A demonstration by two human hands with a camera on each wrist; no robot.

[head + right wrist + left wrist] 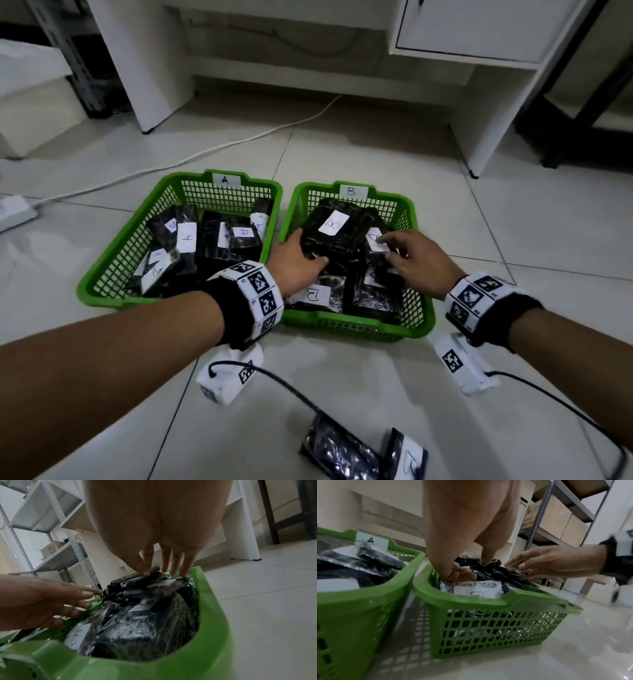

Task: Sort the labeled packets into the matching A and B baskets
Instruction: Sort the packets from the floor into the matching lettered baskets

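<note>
Two green baskets stand side by side on the tiled floor, basket A on the left and basket B on the right, each holding several black packets with white labels. Both hands are over basket B. My left hand cups the near left corner of the top packet labelled B, thumb along its side and fingers spread. My right hand touches a packet's label on the right with straight fingertips. Two more black packets lie on the floor close to me.
A white cable runs across the floor behind the baskets to a power strip. White desk legs stand at the back. Tagged white blocks with black cords hang below my wrists. Metal shelving with cardboard boxes stands behind.
</note>
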